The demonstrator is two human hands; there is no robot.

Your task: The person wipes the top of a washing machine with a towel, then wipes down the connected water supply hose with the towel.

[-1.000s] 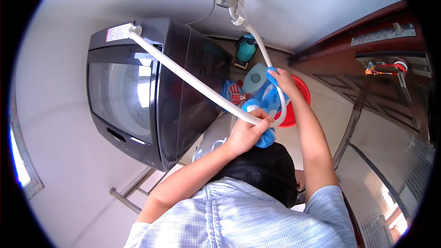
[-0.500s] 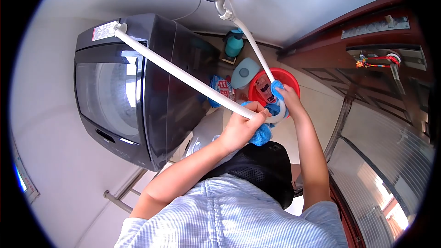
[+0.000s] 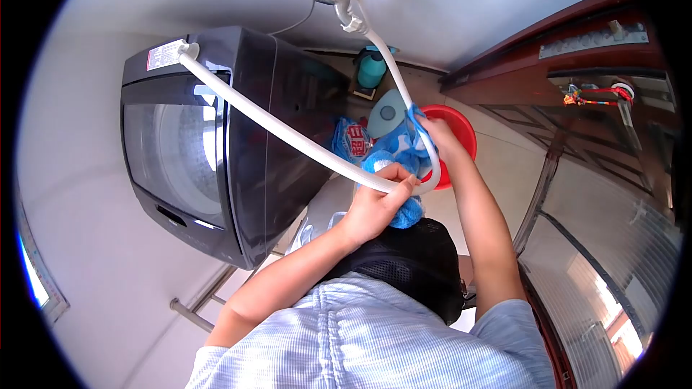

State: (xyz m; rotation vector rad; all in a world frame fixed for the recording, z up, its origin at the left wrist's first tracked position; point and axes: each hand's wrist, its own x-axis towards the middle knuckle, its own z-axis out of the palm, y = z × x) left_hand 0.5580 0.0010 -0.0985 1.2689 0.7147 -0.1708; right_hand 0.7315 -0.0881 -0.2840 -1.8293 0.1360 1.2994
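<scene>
A white hose [image 3: 277, 128] runs from the top of the dark washing machine [image 3: 249, 94] down to a bend, then up to a metal tap [image 3: 343, 1] on the wall. Near the bend my left hand [image 3: 376, 205] is closed around the hose, with part of a blue and white cloth [image 3: 407, 211] beneath its fingers. My right hand [image 3: 441, 137] grips a blue part of the cloth against the rising stretch of hose. Between the hands the cloth hangs spread out, and my right fingertips are partly hidden.
Behind the hands stands a red basin [image 3: 465, 132] on the floor. Beyond are a pale blue lidded item [image 3: 388, 112], a teal bottle [image 3: 372, 70] and a printed blue bag [image 3: 349, 138]. A brown door [image 3: 577, 86] is at the right, metal rails [image 3: 198, 310] lower left.
My right hand has moved up and slightly left along the hose since half a second ago. The cloth between my hands has spread over the basin's left side. My left hand stays near the bend.
</scene>
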